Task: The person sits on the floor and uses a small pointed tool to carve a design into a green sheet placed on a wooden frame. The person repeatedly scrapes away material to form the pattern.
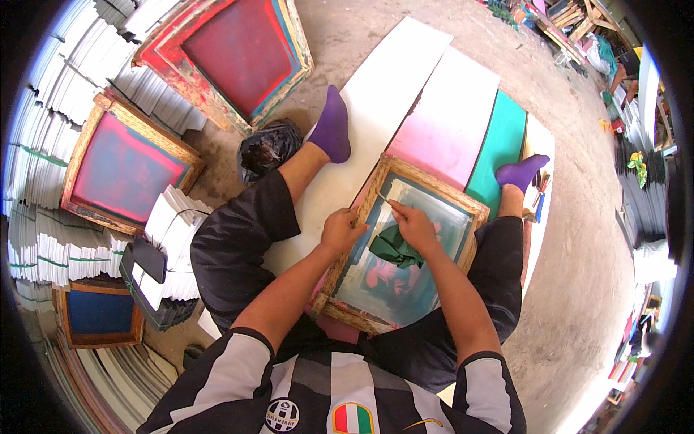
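Note:
A wood-framed printing screen point(359, 318) rests between my legs, its blue-grey mesh showing pale pink leaf-like shapes. My left hand point(343, 230) is closed on the frame's left side bar. Over the upper left part of the mesh, my right hand point(414, 226) pinches a thin, pale, stick-like tool point(387, 198), its tip close to the left bar. A crumpled dark green cloth point(396, 247) sits under my right hand and wrist, against the mesh. Whether my lower fingers also grip the cloth, I cannot tell.
White, pink-tinted and green sheets point(499, 137) lie under my legs. Hand tools point(541, 197) lie by my right foot. A black plastic bag point(269, 150) and two pink-stained screens point(129, 168) stand left, near stacked white sheets point(69, 94). A blue screen point(100, 312) is lower left.

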The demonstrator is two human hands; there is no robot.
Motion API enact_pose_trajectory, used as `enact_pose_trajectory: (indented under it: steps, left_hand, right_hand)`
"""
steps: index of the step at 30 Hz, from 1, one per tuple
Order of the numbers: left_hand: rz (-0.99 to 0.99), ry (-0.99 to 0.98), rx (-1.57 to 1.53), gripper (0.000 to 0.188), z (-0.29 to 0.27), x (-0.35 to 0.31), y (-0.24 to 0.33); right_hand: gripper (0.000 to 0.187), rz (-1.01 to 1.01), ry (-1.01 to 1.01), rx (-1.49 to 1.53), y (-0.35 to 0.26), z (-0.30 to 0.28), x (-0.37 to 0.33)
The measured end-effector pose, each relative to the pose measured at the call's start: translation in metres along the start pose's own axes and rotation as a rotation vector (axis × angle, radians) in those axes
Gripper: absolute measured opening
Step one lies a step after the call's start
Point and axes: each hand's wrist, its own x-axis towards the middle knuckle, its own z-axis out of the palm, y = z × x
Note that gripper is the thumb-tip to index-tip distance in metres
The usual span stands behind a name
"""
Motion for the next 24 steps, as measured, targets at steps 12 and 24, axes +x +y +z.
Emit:
enact_pose_trajectory:
  steps: [12,24]
  left_hand:
    - [-0.012,-0.013,-0.009,0.042,0.001,0.004,0.009]
    - [-0.018,-0.011,-0.005,0.047,-0.005,-0.001,0.007]
  right_hand:
    - [0.040,0.116,-0.133,0.409,0.023,-0.002,0.017]
    - [0.036,0.388,-0.321,0.587,-0.012,-0.036,0.027]
